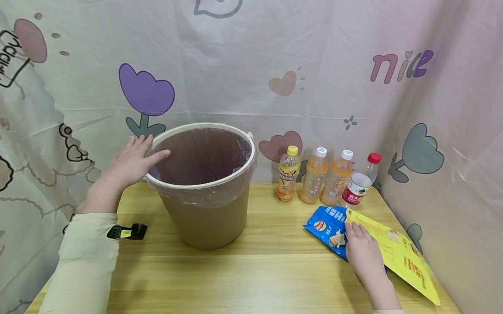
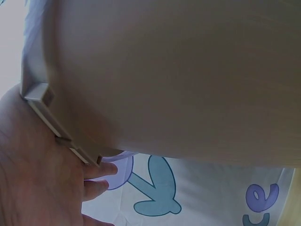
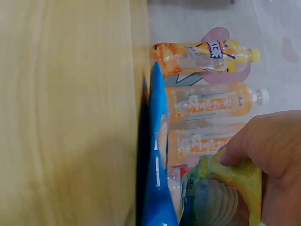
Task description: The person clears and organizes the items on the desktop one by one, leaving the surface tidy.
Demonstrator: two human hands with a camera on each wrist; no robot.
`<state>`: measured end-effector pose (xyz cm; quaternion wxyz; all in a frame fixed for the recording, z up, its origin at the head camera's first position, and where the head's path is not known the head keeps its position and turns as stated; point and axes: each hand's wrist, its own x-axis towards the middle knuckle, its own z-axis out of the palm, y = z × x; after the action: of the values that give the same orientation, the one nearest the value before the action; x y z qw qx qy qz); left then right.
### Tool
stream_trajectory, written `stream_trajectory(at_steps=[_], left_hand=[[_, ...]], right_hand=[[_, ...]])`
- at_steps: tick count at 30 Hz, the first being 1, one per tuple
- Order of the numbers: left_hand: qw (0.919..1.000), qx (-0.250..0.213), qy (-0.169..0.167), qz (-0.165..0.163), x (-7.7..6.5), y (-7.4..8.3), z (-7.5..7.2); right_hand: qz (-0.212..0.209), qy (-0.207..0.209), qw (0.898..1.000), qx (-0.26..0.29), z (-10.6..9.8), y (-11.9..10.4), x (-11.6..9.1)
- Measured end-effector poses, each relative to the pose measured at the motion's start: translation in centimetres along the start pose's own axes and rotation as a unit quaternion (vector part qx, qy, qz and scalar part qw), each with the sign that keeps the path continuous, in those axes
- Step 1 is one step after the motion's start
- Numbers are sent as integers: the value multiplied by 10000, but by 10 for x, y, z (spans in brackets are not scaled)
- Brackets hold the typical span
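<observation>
My left hand [image 1: 128, 164] rests on the rim of a brown trash can [image 1: 207, 222], its fingers outside and its straight thumb over the opening. A clear plastic liner [image 1: 217, 197] is folded over the can's edge. In the left wrist view the fingers [image 2: 101, 169] extend past the rim. At the right, my right hand [image 1: 362, 251] pinches the near edge of a yellow snack bag [image 1: 403, 257]. The right wrist view shows the thumb [image 3: 237, 148] pressing that bag into a bend. Partly beneath it lies a blue chip bag [image 1: 325, 229].
Behind the bags stand a yellow-capped bottle [image 1: 286, 179], two white-capped orange bottles [image 1: 314, 180] and a red-capped bottle [image 1: 358, 186]. All are on a wooden table [image 1: 247, 286]. A printed curtain [image 1: 321, 53] hangs along the back and both sides.
</observation>
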<state>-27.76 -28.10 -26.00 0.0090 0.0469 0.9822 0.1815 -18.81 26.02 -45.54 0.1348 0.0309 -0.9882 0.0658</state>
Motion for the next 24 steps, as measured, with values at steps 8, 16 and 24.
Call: stream_trajectory(at_steps=[8, 16, 24], left_hand=[[10000, -40, -4, 5, -1, 0, 0], [10000, -25, 14, 39, 0, -1, 0], [10000, -29, 13, 48, 1, -2, 0]], right_hand=[[-144, 241, 9996, -98, -13, -6, -3], [-259, 453, 9985, -155, -23, -9, -3], [-610, 801, 9949, -50, -35, -17, -2]])
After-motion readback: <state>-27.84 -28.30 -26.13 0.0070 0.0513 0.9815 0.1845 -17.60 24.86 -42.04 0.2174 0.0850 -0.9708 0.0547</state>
